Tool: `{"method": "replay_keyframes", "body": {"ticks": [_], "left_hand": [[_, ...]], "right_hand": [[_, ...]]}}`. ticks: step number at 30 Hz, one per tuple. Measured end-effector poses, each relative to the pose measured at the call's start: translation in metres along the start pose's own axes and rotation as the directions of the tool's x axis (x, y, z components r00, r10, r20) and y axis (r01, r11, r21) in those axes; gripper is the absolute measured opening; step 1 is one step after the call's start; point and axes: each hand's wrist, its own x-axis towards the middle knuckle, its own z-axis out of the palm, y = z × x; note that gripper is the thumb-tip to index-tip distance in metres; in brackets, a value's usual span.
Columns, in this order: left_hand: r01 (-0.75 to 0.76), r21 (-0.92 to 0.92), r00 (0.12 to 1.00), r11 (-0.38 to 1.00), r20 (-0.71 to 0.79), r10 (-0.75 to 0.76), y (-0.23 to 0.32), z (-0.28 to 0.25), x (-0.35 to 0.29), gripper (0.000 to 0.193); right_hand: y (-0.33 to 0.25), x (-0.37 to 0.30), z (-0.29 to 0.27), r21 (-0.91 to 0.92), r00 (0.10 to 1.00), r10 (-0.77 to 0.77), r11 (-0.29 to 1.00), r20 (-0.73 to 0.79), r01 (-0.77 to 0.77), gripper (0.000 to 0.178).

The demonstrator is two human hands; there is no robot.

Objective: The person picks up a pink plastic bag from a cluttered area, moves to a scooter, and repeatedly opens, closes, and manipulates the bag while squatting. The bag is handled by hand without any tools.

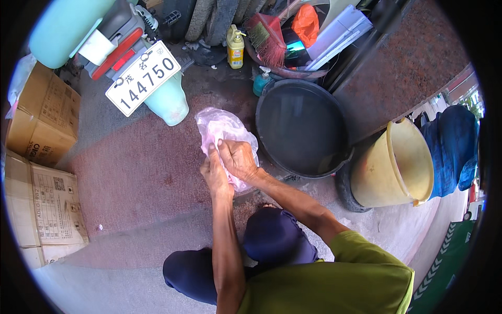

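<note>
A thin, crumpled, see-through pinkish plastic bag [222,124] is bunched between my two hands, above the reddish floor. My left hand [215,174] is closed on its near left side, with the thumb pointing up along it. Pressed close against it, my right hand [239,159] curls over the bag from the right. The bag spreads out beyond my fingers toward the far side, and a pink end hangs below my hands. Whether something lies inside the bag I cannot make out. Just right of my hands stands a round black basin [303,128] with dark water in it.
A cream bucket [374,167] stands to the right beside a black tyre. Beyond the basin are a teal pump bottle [262,82], a yellow pump bottle [236,49] and a tub of odds and ends. A pale green scooter [168,100] and cardboard boxes [55,201] flank the left.
</note>
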Motion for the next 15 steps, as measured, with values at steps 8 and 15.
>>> {"method": "replay_keyframes", "body": {"ticks": [8,15], "left_hand": [[0.077,-0.063,0.994,0.995,0.082,-0.072,0.008,-0.015,0.012,0.033],[0.032,-0.299,0.983,0.954,0.182,0.024,0.032,-0.044,0.011,0.045]], "right_hand": [[0.005,0.011,0.010,-0.070,0.963,-0.263,0.963,-0.063,0.259,0.028],[0.009,0.038,-0.046,0.568,0.924,0.382,0.755,0.023,-0.327,0.038]]}}
